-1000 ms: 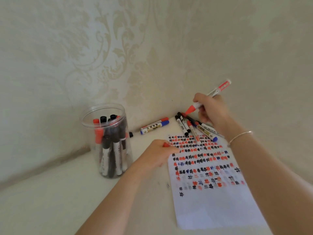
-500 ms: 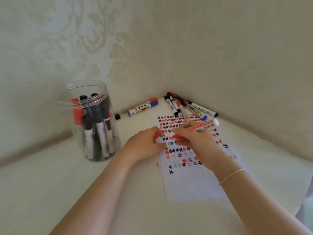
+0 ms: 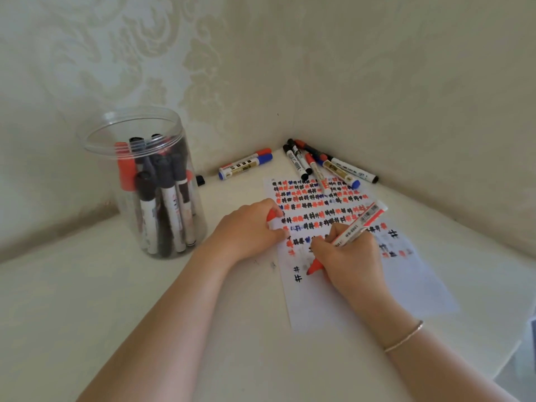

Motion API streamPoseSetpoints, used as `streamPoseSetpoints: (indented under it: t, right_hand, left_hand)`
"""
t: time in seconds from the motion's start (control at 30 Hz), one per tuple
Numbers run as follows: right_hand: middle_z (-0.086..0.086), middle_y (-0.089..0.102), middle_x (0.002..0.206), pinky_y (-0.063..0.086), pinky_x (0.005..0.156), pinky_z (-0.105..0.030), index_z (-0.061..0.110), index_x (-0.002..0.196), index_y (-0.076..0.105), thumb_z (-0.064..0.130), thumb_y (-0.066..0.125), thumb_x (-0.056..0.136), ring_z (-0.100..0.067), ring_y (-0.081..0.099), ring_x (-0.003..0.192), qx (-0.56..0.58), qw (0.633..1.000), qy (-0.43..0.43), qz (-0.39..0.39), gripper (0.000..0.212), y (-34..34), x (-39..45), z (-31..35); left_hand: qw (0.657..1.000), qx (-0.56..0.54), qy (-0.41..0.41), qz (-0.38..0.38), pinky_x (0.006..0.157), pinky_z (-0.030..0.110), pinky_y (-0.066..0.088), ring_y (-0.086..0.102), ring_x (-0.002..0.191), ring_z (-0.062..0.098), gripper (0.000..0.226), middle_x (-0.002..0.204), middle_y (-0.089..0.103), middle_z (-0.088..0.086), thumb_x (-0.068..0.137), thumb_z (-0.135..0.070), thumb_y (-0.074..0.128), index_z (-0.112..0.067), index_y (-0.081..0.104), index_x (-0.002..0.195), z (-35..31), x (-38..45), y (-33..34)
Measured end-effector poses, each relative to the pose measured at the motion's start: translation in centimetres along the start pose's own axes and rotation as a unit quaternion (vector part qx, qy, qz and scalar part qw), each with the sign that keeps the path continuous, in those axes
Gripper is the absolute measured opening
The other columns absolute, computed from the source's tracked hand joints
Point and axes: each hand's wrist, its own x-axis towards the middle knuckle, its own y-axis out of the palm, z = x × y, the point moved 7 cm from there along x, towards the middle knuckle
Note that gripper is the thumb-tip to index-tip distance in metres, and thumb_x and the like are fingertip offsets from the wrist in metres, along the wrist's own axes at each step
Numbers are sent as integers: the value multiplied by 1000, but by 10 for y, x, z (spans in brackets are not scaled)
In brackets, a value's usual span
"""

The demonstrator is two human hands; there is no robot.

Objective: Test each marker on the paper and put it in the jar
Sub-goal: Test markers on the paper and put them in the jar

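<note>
My right hand (image 3: 351, 261) grips an uncapped red marker (image 3: 358, 224), its red tip down on the paper (image 3: 362, 297) just right of a lone black hash mark. The sheet carries rows of red, black and blue hash marks. At the sheet's left edge my left hand (image 3: 249, 229) is closed around the red cap (image 3: 271, 218) and presses on the paper. A clear plastic jar (image 3: 139, 181) stands upright to the left with several red and black markers inside.
Several capped markers (image 3: 322, 163) lie in the corner behind the paper. A red and a blue marker (image 3: 246, 165) lie against the left wall, with a black cap (image 3: 200, 180) nearby. Patterned walls meet at the corner and bound the white surface.
My right hand brought the red marker down from the air near the corner onto the paper's lower rows. My left hand stayed at the sheet's edge with the cap.
</note>
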Motion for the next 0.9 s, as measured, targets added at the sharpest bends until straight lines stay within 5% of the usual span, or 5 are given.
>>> streamPoseSetpoints:
  t: [0.9]
  right_hand:
    - [-15, 48, 53, 35, 37, -19, -5, 64, 51, 2, 61, 76, -13, 39, 39, -23, 1000, 1, -10, 17, 1, 4, -5]
  left_hand:
    - [1000, -5, 10, 2, 69, 27, 39, 51, 84, 11, 37, 81, 42, -17, 88, -44, 59, -31, 48, 121, -3, -2, 0]
